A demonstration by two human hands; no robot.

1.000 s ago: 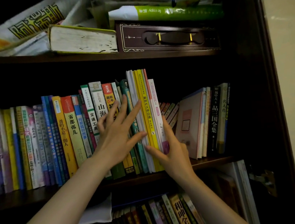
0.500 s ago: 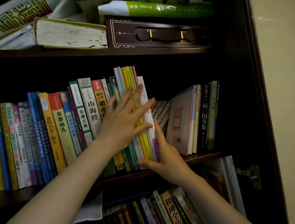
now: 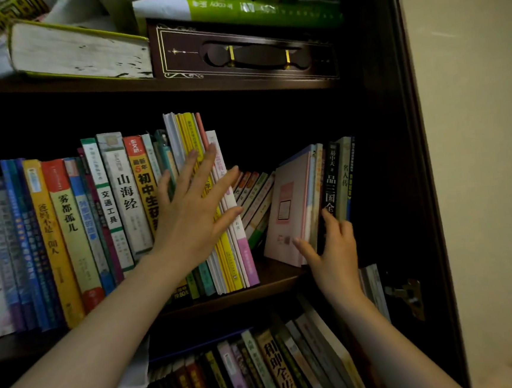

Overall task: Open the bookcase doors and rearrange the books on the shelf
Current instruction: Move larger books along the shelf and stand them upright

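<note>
Head view: the middle shelf [image 3: 274, 280] of the dark bookcase [image 3: 393, 151] holds a long row of upright books [image 3: 66, 229] from nine o'clock to the centre. The left hand [image 3: 193, 213] lies flat with fingers spread and straight against the tall yellow and pink books [image 3: 234, 257] ending that row, gripping nothing. At three o'clock of it, small slanting books [image 3: 253, 200] lean in the gap. Further toward three o'clock stands a tilted group, a pink book [image 3: 287, 209] in front and a black-spined book [image 3: 331, 181] behind. The right hand [image 3: 334, 249] curls around this group's lower edge, thumb on the pink cover, fingertips on the black spine.
</note>
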